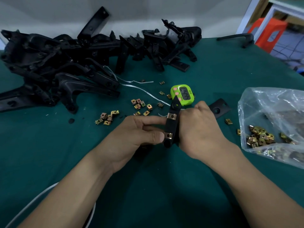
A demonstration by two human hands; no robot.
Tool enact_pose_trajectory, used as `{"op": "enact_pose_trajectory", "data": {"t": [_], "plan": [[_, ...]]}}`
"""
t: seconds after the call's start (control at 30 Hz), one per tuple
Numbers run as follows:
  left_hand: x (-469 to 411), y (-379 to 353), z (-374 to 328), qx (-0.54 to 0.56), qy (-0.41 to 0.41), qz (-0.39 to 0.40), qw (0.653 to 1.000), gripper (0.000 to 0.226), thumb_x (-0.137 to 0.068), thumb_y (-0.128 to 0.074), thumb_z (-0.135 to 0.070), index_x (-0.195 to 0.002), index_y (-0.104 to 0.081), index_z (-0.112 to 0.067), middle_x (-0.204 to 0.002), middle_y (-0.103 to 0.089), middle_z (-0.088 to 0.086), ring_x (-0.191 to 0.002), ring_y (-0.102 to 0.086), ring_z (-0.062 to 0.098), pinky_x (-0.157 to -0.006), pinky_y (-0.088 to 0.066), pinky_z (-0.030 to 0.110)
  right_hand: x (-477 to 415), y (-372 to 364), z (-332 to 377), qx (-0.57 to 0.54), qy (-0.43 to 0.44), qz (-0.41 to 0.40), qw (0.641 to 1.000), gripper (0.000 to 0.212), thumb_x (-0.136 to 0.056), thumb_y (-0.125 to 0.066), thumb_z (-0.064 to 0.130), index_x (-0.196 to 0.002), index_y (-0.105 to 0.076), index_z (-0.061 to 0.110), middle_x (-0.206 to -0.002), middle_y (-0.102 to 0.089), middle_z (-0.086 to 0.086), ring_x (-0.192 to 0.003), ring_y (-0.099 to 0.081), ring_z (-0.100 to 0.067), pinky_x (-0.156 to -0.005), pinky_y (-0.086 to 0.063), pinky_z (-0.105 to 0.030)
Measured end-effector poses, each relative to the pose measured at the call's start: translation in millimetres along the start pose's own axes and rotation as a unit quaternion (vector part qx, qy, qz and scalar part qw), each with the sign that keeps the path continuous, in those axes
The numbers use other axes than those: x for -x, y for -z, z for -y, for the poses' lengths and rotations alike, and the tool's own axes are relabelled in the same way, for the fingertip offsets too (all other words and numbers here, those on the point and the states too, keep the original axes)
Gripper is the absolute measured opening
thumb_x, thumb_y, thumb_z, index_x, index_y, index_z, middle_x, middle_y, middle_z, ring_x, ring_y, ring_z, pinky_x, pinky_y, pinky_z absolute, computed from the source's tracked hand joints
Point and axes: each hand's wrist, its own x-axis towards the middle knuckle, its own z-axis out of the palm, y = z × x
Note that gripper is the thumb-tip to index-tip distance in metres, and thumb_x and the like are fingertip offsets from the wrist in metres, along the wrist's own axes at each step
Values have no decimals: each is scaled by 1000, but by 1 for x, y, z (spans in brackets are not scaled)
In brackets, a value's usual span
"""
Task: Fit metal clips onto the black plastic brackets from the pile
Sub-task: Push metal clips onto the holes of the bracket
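I hold a black plastic bracket point(171, 125) upright between both hands at the table's middle. Two brass metal clips sit on it: an upper clip point(172, 116) and a lower clip point(168, 135). My left hand point(139, 132) pinches the bracket, with its thumb against the lower clip and its forefinger reaching to the upper one. My right hand point(199, 127) wraps round the bracket from the right; its fingers are hidden behind it. The pile of black brackets point(69, 63) lies at the back left. Loose clips point(139, 104) are scattered on the green mat ahead of my hands.
A clear plastic bag point(271, 112) holding several clips point(259, 136) lies at the right. A green digital timer point(182, 94) stands just behind the bracket. Another bracket end point(218, 108) pokes out behind my right hand. White strapping point(139, 88) and a white cable point(32, 203) cross the green mat point(148, 186).
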Motion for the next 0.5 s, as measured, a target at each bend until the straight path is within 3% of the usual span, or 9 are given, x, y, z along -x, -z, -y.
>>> {"op": "enact_pose_trajectory", "data": {"t": [0.2, 0.43, 0.5], "plan": [[2, 0, 0, -20, -46, -85, 995, 43, -57, -87, -5, -96, -82, -25, -82, -78, 7, -69, -72, 13, -67, -54, 16, -1, 5, 4, 13, 1, 17, 1000, 32, -65, -65, 13, -60, -36, 23, -56, -37, 8, -50, -27, -13, -71, -10, -32], [4, -10, 1, -3, -48, -76, 996, 31, -74, -77, -7, -103, -81, -16, -97, -79, 12, -86, -73, 14, -75, -54, 17, 2, 2, 0, -9, -36, 18, 999, 34, -66, -65, 15, -62, -33, 24, -57, -38, 8, -51, -28, -13, -73, -17, -31], [4, -20, 2, -28, -66, -105, 992, 29, -78, -80, -4, -100, -82, -24, -93, -79, 7, -82, -72, 10, -73, -53, 15, 2, 3, 1, 1, -45, 13, 999, 34, -67, -65, 17, -61, -32, 24, -55, -35, 7, -49, -27, -14, -73, -17, -33]]}}
